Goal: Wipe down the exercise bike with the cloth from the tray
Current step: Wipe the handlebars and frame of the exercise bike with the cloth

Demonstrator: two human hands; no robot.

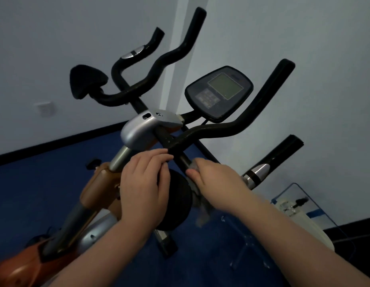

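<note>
One exercise bike (138, 131) fills the view, carrying one console (219, 92) with a single screen (225, 85), and one silver clamp housing (138, 131) where the bars meet. Four black bar ends rise from the handlebars (211, 131), and two silver grip sensors show, one (134, 52) on the upper left bar and one (260, 169) on the lower right bar. One black padded rest (86, 80) sits at the left. Two hands are in view, left (142, 187) and right (217, 183), with one grey cloth (193, 167).
</note>
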